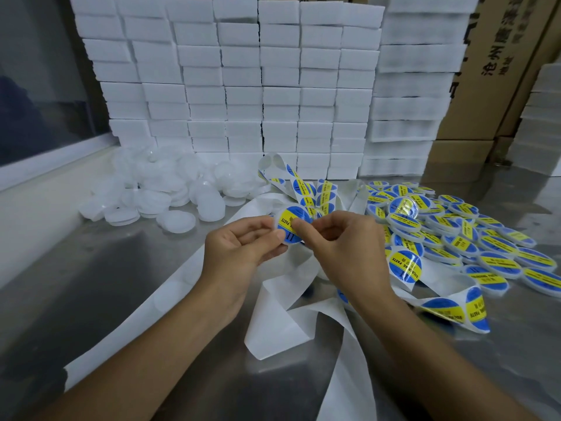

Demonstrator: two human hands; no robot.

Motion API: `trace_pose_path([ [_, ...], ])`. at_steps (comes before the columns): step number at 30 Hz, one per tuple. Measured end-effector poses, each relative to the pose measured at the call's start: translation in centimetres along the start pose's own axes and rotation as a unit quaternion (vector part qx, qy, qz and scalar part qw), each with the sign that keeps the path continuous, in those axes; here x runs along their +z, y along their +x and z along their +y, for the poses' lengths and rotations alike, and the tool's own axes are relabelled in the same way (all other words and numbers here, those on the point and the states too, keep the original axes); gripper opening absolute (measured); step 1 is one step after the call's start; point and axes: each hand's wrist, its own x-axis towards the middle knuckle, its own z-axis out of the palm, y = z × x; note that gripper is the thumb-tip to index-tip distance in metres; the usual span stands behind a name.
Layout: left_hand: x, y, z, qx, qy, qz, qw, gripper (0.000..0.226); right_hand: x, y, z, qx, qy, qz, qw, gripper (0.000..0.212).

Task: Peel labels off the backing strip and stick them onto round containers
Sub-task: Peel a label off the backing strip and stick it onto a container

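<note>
My left hand (243,247) holds a round translucent container (277,218) by its edge, above the steel table. A blue and yellow round label (293,221) lies on the container's face. My right hand (343,241) pinches the label's right edge between thumb and forefinger. The white backing strip (282,302) trails in loops under both hands, with more labels on it at the right (449,308) and behind (306,189). Unlabelled white containers (170,192) are heaped at the left. Labelled containers (473,238) lie piled at the right.
A wall of stacked white foam blocks (258,80) stands behind the work area. Cardboard boxes (501,71) rise at the back right. A window ledge (45,165) runs along the left. Bare steel table (106,268) shows at the front left.
</note>
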Motion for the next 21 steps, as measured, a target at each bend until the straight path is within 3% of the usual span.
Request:
trace_pose_path([
  [4,0.03,0.07,-0.14,-0.044,-0.066,-0.045,0.996,0.019,0.39,-0.21,-0.04,-0.009,-0.001,0.013,1.0,0.035],
  [8,0.13,0.08,-0.12,-0.062,-0.099,-0.096,0.988,0.027,0.6,-0.28,-0.06,-0.018,0.079,-0.042,0.996,0.054],
  [12,0.35,-0.25,0.07,-0.074,-0.114,-0.171,0.976,0.036,0.61,-0.22,-0.02,-0.017,0.124,-0.067,0.99,0.049],
  [17,0.29,-0.25,0.13,-0.107,-0.134,-0.177,0.969,0.03,-0.03,0.32,0.25,-0.034,0.197,-0.095,0.975,0.013],
  [21,0.39,-0.31,0.04,-0.115,-0.125,-0.179,0.969,0.028,0.08,0.33,0.46,-0.041,0.191,-0.071,0.978,0.023],
])
